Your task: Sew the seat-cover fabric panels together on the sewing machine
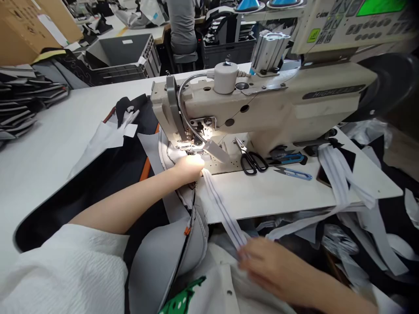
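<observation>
Gripping striped white tape [223,210], right hand [263,265] lower right of centre, left hand [189,168] mid-frame beside the Highlead sewing machine's [278,104] lamp [216,151], its grip unclear in glare.

Loose white left sleeve [75,266] of crinkled cloth, plain hem around the elbow, bit of white right sleeve [386,302], bare left hand [188,169], bare right hand [262,264], green print [179,300] with white dots

One head camera looks forward and down, near the sewing machine [275,102]; the view's right edge seems blurred.
</observation>
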`<control>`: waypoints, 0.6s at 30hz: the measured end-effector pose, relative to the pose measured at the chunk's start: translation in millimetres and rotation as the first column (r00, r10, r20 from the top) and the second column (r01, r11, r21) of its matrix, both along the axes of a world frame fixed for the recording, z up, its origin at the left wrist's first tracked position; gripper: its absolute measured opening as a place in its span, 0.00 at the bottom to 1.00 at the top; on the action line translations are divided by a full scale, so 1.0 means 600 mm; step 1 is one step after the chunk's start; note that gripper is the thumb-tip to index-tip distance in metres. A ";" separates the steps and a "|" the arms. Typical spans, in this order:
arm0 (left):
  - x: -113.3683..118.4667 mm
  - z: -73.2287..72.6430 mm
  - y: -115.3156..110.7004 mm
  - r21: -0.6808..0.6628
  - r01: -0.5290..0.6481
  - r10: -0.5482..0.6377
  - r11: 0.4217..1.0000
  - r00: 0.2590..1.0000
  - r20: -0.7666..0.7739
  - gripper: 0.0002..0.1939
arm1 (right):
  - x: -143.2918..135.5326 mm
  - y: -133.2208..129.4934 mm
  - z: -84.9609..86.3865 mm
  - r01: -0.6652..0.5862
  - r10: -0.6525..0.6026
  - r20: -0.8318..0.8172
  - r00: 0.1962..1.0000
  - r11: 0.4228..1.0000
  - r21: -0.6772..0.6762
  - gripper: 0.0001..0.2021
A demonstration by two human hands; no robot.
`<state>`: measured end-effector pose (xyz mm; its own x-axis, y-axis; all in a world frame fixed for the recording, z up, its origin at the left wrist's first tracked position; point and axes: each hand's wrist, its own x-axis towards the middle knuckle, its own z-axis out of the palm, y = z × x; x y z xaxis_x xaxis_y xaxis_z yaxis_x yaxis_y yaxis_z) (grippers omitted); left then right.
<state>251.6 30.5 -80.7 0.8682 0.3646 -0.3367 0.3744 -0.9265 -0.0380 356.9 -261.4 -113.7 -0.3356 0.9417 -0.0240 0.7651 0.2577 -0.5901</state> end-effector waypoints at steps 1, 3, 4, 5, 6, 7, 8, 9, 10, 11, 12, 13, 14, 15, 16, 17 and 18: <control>-0.007 0.005 -0.003 -0.032 -0.017 0.017 0.999 1.000 0.001 0.13 | 0.003 0.044 -0.005 -0.040 0.034 0.050 0.998 0.992 0.120 0.12; -0.028 0.016 -0.007 -0.111 -0.061 0.065 0.992 0.998 0.025 0.20 | 0.011 0.140 -0.017 -0.034 -0.012 0.165 0.986 0.962 0.270 0.16; -0.041 0.021 -0.008 -0.141 -0.091 0.098 0.986 0.994 0.045 0.26 | 0.015 0.187 -0.023 -0.061 -0.006 0.217 0.976 0.952 0.299 0.18; -0.054 0.026 -0.008 -0.163 -0.120 0.131 0.979 0.989 0.062 0.31 | 0.018 0.229 -0.029 -0.123 0.049 0.248 0.968 0.947 0.295 0.19; -0.067 0.030 -0.006 -0.180 -0.143 0.157 0.973 0.985 0.071 0.33 | 0.020 0.266 -0.034 -0.161 0.083 0.271 0.959 0.946 0.280 0.18; -0.078 0.033 -0.003 -0.189 -0.162 0.178 0.968 0.981 0.071 0.32 | 0.022 0.296 -0.039 -0.187 0.108 0.295 0.949 0.949 0.255 0.17; -0.087 0.034 0.002 -0.208 -0.174 0.191 0.963 0.980 0.063 0.29 | 0.024 0.320 -0.042 -0.200 0.121 0.314 0.942 0.953 0.230 0.17; -0.094 0.034 0.008 -0.235 -0.178 0.196 0.955 0.979 0.053 0.26 | 0.025 0.338 -0.045 -0.191 0.113 0.329 0.937 0.958 0.216 0.17; -0.097 0.033 0.014 -0.262 -0.178 0.197 0.949 0.979 0.047 0.23 | 0.027 0.351 -0.047 -0.167 0.087 0.334 0.938 0.962 0.217 0.17; -0.098 0.031 0.020 -0.281 -0.176 0.196 0.944 0.979 0.048 0.22 | 0.028 0.359 -0.050 -0.130 0.048 0.322 0.945 0.963 0.236 0.17; -0.096 0.028 0.026 -0.288 -0.178 0.201 0.941 0.978 0.050 0.22 | 0.030 0.364 -0.053 -0.087 0.005 0.293 0.956 0.960 0.266 0.18; -0.092 0.026 0.031 -0.288 -0.185 0.209 0.940 0.977 0.053 0.22 | 0.031 0.366 -0.055 -0.037 -0.041 0.254 0.966 0.954 0.298 0.20; -0.086 0.024 0.034 -0.283 -0.196 0.217 0.939 0.975 0.048 0.22 | 0.032 0.367 -0.058 0.016 -0.089 0.212 0.973 0.946 0.323 0.22; -0.079 0.022 0.037 -0.273 -0.211 0.228 0.939 0.973 0.032 0.22 | 0.032 0.368 -0.060 0.059 -0.126 0.179 0.976 0.939 0.340 0.22; -0.071 0.021 0.039 -0.260 -0.223 0.233 0.940 0.972 0.008 0.23 | 0.032 0.370 -0.061 0.082 -0.145 0.162 0.976 0.935 0.346 0.21; -0.062 0.020 0.040 -0.244 -0.231 0.233 0.942 0.972 -0.021 0.24 | 0.031 0.374 -0.062 0.091 -0.153 0.158 0.975 0.934 0.345 0.20; -0.054 0.020 0.041 -0.227 -0.234 0.227 0.945 0.972 -0.058 0.26 | 0.029 0.379 -0.063 0.092 -0.154 0.159 0.975 0.936 0.340 0.19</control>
<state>219.4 54.9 -68.5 0.7574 0.4628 -0.4606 0.5806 -0.8000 0.1511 374.5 -33.8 -151.6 -0.2354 0.9406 0.2447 0.8887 0.3103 -0.3375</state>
